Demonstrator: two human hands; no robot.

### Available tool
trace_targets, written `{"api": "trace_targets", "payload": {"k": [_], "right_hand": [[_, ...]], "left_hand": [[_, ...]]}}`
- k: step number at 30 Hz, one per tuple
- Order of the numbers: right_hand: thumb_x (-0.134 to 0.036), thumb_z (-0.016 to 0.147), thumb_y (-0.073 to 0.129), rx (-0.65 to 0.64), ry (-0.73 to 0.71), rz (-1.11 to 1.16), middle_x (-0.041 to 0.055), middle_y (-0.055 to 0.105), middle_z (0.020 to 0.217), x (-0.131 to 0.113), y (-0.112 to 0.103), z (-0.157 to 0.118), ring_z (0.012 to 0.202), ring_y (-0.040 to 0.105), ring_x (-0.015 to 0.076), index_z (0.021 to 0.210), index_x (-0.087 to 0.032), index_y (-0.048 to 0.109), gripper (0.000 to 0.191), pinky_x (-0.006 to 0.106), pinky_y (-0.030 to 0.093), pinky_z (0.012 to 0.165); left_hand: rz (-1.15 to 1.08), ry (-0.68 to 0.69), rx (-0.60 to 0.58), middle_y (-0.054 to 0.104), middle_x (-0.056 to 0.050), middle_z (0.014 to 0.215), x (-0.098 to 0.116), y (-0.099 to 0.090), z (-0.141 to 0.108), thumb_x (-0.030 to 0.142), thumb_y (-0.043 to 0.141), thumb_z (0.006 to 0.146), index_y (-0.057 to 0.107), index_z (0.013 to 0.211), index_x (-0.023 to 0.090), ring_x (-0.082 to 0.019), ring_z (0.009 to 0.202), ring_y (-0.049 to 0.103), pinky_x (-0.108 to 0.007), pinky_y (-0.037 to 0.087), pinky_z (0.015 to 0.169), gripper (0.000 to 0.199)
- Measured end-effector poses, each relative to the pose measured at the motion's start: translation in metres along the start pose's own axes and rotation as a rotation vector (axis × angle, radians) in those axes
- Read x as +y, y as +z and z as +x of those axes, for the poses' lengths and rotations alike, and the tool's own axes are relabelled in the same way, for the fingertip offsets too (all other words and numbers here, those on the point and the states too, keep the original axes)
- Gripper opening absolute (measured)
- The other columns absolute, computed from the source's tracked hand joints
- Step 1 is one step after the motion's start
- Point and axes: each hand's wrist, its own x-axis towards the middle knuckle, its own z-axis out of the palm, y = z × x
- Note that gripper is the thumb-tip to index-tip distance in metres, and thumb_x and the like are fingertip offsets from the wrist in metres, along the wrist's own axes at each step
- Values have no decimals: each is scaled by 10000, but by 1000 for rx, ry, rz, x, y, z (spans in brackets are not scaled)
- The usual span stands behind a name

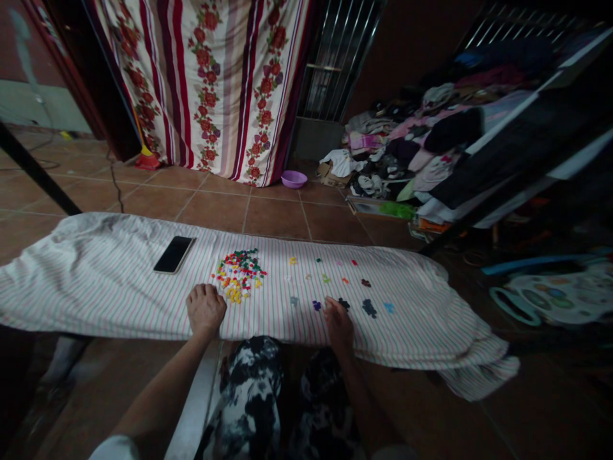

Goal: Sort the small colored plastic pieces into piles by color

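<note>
A heap of small multicoloured pieces (239, 271) lies on a striped cloth. My left hand (205, 308) rests on the cloth at the heap's lower left, its fingers curled; whether anything is under them is hidden. To the right, small groups are sorted by colour, among them yellow pieces (292, 260), brown pieces (366, 283), dark grey pieces (369, 308) and light blue pieces (389, 308). My right hand (339, 322) is between the purple pieces (317, 306) and the black pieces (343, 304), thumb and forefinger close together; what they hold, if anything, is too small to tell.
A phone (174, 255) lies on the striped cloth (119, 275) to the left. Beyond it, on the tiled floor, are a purple basin (294, 179), a red broom (148, 160) and a large pile of clothes (407, 144). A floral curtain (230, 89) hangs behind.
</note>
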Motion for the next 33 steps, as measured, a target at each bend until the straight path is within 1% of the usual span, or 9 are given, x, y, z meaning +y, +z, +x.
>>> {"api": "trace_targets", "payload": {"k": [4, 8, 10, 13, 15, 18, 23, 28, 33], "right_hand": [[-599, 789, 490, 0, 60, 35, 127, 707, 1113, -5, -1, -1, 940, 669, 258, 1068, -193, 697, 535, 415, 532, 842], [-606, 804, 478, 20, 59, 40, 119, 720, 1061, -16, 0, -2, 920, 671, 252, 1081, -193, 700, 545, 399, 532, 825], [-603, 815, 476, 19, 9, 19, 124, 719, 1055, -24, 2, 0, 932, 666, 252, 1067, -184, 705, 540, 398, 528, 835], [-565, 845, 467, -11, -122, -8, 125, 719, 1035, -42, 13, 6, 961, 653, 249, 1027, -179, 715, 494, 404, 513, 878], [-511, 864, 466, -47, -201, -9, 111, 720, 988, -55, 25, 10, 942, 651, 237, 1009, -189, 718, 434, 389, 513, 869], [-415, 879, 480, -117, -290, -5, 87, 705, 917, -74, 50, 15, 857, 649, 208, 1002, -200, 718, 343, 338, 520, 796], [-306, 895, 493, -304, -407, -90, 61, 675, 886, -99, 96, 21, 768, 623, 172, 1037, -206, 717, 284, 289, 497, 747], [-220, 879, 532, -438, -363, -272, 47, 660, 973, -115, 138, 30, 824, 616, 161, 1058, -245, 718, 259, 265, 465, 775], [-210, 852, 594, -507, -356, -378, 46, 656, 1001, -124, 167, 42, 927, 597, 184, 1067, -272, 722, 257, 271, 437, 819]], "left_hand": [[-8, 9, 18, 567, -125, 961, 0, 0, 0, 254, 446, 839, 590, 959, 131, -273, 977, 501, -382, 344, 828, 224], [-12, 5, 16, 566, -121, 957, 0, -1, 0, 251, 449, 838, 586, 946, 134, -270, 968, 503, -378, 342, 824, 210], [-9, 7, 16, 567, -120, 956, 0, -1, 0, 253, 449, 839, 584, 936, 136, -271, 965, 504, -378, 341, 822, 203], [-3, 11, 17, 568, -121, 953, 0, -2, 0, 254, 447, 841, 582, 927, 138, -272, 963, 504, -379, 340, 820, 197], [-7, 9, 13, 569, -121, 953, 0, -2, 0, 252, 449, 839, 582, 930, 138, -272, 962, 503, -380, 341, 820, 197], [-17, 11, 9, 569, -120, 956, 0, -4, 0, 248, 452, 838, 581, 934, 138, -269, 961, 502, -380, 341, 821, 194], [-5, 15, 11, 568, -117, 954, 1, -3, 0, 235, 448, 841, 575, 914, 143, -268, 957, 500, -379, 340, 825, 173], [-7, 4, 8, 573, -111, 960, 2, -4, 1, 232, 448, 842, 574, 914, 149, -264, 958, 497, -375, 338, 832, 167], [-11, 13, 0, 569, -113, 956, 1, -4, 1, 242, 445, 848, 580, 913, 148, -263, 962, 494, -376, 334, 828, 177]]}}
